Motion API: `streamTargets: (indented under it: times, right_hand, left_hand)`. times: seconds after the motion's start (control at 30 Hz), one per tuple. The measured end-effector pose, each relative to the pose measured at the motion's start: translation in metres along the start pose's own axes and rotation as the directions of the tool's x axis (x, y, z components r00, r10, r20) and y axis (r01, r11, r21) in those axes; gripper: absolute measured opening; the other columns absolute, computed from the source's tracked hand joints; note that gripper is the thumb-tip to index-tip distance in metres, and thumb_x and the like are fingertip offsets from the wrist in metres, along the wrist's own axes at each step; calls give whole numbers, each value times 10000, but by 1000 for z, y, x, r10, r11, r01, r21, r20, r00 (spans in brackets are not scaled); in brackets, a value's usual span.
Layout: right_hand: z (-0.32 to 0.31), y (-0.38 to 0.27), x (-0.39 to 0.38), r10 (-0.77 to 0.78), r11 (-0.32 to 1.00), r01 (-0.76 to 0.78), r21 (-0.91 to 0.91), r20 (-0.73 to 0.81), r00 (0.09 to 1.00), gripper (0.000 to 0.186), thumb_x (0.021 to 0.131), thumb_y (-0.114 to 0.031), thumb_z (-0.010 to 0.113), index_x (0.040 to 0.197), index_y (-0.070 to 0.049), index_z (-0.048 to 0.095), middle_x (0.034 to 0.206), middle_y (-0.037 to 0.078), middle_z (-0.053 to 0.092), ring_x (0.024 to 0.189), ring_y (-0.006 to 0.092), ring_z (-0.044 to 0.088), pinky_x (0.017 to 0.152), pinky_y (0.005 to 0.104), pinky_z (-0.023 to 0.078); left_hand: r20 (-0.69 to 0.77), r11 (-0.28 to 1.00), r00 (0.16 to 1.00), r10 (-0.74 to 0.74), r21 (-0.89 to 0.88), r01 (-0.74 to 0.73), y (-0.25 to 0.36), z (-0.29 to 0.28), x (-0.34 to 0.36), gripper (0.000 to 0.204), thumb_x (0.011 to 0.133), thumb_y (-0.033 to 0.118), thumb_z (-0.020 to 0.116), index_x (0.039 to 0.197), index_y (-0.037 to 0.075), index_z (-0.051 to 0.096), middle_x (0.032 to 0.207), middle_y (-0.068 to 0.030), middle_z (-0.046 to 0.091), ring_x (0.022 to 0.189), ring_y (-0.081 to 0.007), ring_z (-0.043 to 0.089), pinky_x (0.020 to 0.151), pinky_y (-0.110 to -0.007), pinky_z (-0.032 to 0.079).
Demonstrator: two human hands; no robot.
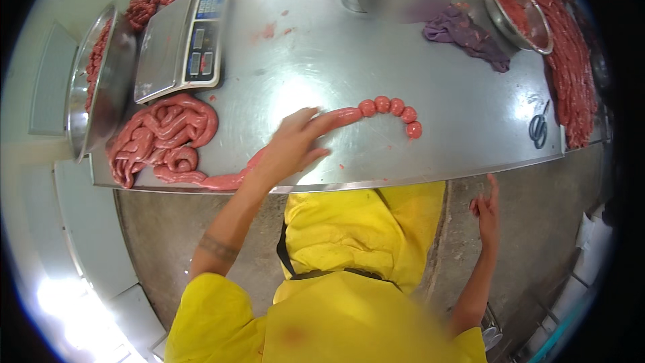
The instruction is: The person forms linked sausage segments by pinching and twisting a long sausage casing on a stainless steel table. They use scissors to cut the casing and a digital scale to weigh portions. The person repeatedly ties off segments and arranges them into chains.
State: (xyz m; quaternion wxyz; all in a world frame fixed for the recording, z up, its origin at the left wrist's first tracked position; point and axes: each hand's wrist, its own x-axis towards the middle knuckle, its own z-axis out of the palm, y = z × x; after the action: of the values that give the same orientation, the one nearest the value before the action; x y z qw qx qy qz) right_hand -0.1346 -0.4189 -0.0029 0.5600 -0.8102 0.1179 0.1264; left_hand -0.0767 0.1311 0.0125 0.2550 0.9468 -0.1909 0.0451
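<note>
A long pink raw sausage (230, 181) runs from a coiled heap of filled casing (176, 121) at the left, along the steel table's near edge. My left hand (290, 145) lies palm down over it, thumb and fingers apart, and hides part of the sausage. Beyond my fingertips a smooth stretch of casing (346, 116) shows, ending in several small round links (396, 106) that curve toward me. Off the table's front edge, my right hand (488, 210) is raised, index finger stretched out and the other fingers partly curled. Nothing can be seen in it.
At the left stand a digital scale (161, 44), a metal bowl of small links (114, 87) and more links (158, 1). Scissors (538, 128), a purple cloth (463, 35), a bowl of meat (545, 39) and a pile of long sausages (571, 94) lie rightward. A metal pot (352, 0) stands far back.
</note>
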Motion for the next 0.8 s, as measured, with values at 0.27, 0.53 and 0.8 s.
streamTargets:
  times: [0.27,0.53,0.8]
  right_hand:
    - [185,-127,85,-599,695,572,-437,89,796,594,910,-205,776,1471,-207,582,1220,173,619,1034,354,623,945,438,515]
    - [216,-130,195,-666,482,440,-758,10,746,239,995,-222,665,1229,-181,687,1177,87,667,1021,333,634,880,500,498]
    - [132,-145,211,-689,640,454,-620,-202,696,390,945,-89,696,1331,-56,647,1266,152,663,1139,369,626,999,494,474]
  left_hand:
    - [75,709,713,-697,214,672,-65,-71,-199,357,963,361,767,896,14,719,862,-108,687,774,-266,606,668,-420,440]
    - [-149,785,786,-600,-300,543,3,-191,-25,551,1089,355,618,671,-2,659,567,46,527,543,-32,431,458,-283,273]
    - [148,785,786,-600,-79,614,-2,-96,-52,322,964,235,743,1110,-51,710,902,-172,687,824,-303,679,739,-410,531]
